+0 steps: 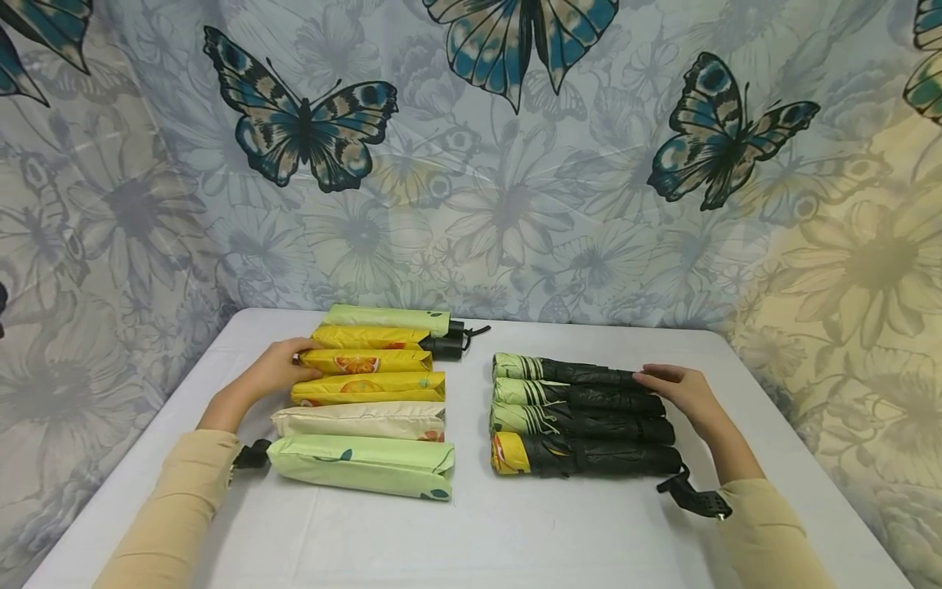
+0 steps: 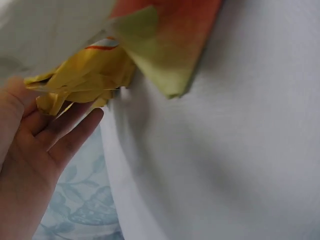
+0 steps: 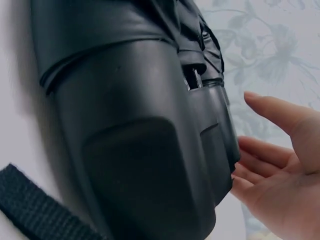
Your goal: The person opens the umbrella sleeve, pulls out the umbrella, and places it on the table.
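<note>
My left hand point(image 1: 283, 366) pinches the left end of a yellow fabric umbrella sleeve point(image 1: 361, 361) printed with orange slices. The left wrist view shows crumpled yellow fabric point(image 2: 85, 80) against the fingers, partly hiding them. Toward me lie another yellow sleeve point(image 1: 375, 388), a cream sleeve point(image 1: 361, 421) and a light green one point(image 1: 361, 465). My right hand point(image 1: 680, 393) is at the right end of the farthest folded black umbrella point(image 1: 589, 373). In the right wrist view its fingers are spread loosely beside the dark handles point(image 3: 135, 170), gripping nothing; contact is unclear.
Behind the sleeves lie a yellow umbrella point(image 1: 368, 336) and a light green umbrella point(image 1: 390, 320), black handles pointing right. Three more folded umbrellas lie toward me on the right; the nearest point(image 1: 589, 456) has a yellow tip. A butterfly-print cloth point(image 1: 508, 237) hangs behind the white table point(image 1: 515, 540).
</note>
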### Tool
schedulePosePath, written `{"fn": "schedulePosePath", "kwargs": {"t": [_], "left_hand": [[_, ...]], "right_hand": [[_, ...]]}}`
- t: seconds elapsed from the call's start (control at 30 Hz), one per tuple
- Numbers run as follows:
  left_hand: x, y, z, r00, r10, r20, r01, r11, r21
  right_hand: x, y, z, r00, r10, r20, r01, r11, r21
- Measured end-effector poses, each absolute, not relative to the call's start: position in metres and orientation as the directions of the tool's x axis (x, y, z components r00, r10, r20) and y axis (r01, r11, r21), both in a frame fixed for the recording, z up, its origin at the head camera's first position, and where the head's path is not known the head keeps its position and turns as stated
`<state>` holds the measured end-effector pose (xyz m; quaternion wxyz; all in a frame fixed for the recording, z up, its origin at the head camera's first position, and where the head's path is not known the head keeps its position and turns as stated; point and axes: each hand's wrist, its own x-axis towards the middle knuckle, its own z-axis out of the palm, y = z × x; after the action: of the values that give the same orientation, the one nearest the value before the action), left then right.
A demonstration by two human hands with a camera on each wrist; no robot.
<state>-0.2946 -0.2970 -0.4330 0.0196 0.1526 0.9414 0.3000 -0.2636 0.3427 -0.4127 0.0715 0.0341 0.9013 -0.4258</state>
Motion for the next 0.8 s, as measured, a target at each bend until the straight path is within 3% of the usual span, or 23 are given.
{"fn": "schedulePosePath", "kwargs": {"t": [0.27, 0.6, 0.8], "left_hand": [[-0.296, -0.299, -0.42, -0.936, 0.342, 0.08, 0.317, 0.724, 0.613], [-0.303, -0.294, -0.409, -0.945, 0.277, 0.176, 0.327, 0.756, 0.567], [-0.308, -0.291, -0.411, -0.958, 0.249, 0.14, 0.284, 0.777, 0.561]], "right_hand": [[-0.27, 0.332, -0.406, -0.995, 0.034, -0.095, 0.096, 0.615, -0.783], [-0.278, 0.298, -0.397, -0.998, 0.025, -0.056, 0.06, 0.564, -0.823], [-0.286, 0.276, -0.4, -0.999, 0.018, -0.03, 0.035, 0.544, -0.838]]}}
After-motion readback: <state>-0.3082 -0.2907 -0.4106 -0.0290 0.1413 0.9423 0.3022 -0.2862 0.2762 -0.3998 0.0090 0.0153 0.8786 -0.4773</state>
